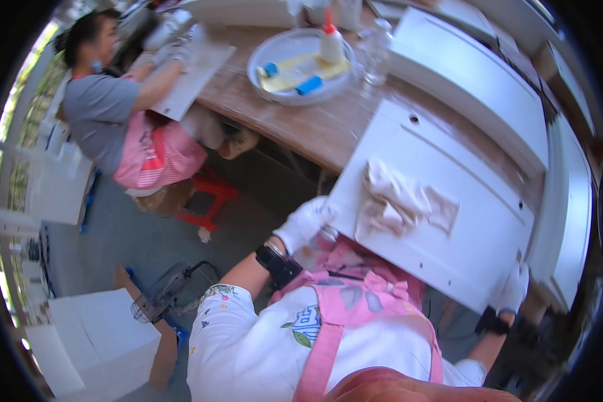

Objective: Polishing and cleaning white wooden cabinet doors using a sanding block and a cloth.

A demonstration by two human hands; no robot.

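A white rectangular panel with small round holes lies partly on the wooden table and reaches over its near edge toward my body. On top of it is a crumpled off-white cloth. My left hand, in a white glove, is closed on the panel's left near corner. At the right near corner, my right hand, gloved too, is closed round the edge; its fingers are partly hidden. No hand touches the cloth.
Beyond the panel, long white boards are stacked. A round tray holds a red-tipped bottle and blue pieces; a clear bottle stands beside it. At left, a co-worker handles another panel near a red stool. A fan stands behind.
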